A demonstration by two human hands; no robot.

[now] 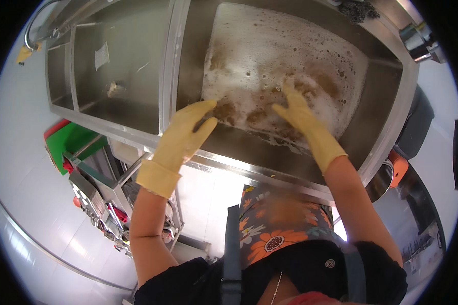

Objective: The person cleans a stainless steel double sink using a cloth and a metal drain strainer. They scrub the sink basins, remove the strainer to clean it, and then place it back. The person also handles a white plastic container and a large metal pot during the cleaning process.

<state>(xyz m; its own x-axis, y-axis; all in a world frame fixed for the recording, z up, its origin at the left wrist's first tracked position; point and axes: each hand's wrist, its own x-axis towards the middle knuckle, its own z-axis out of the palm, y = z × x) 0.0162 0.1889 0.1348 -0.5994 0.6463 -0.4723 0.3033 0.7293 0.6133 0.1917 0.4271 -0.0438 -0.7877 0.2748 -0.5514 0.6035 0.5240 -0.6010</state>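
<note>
Both my hands wear yellow rubber gloves. My left hand (185, 135) is over the near left part of a stainless steel sink basin (252, 148), its thumb and fingers apart with nothing between them. Inside the basin, my right hand (299, 110) reaches into brown, soapy water (248, 49), its thumb spread and its fingertips at the foam. Foam hides whatever lies under the surface there. The left basin (137, 49) holds murky water, with a white scrubbing pad (102, 56) and a pale scrap (114, 88) in it.
Steel wool (358, 11) lies on the far right sink rim. A metal tap (30, 34) stands at the far left. Green and red cutting boards (70, 143) and a rack of utensils (95, 206) are below left. A metal pot (381, 182) and a dark bin (416, 122) stand at right.
</note>
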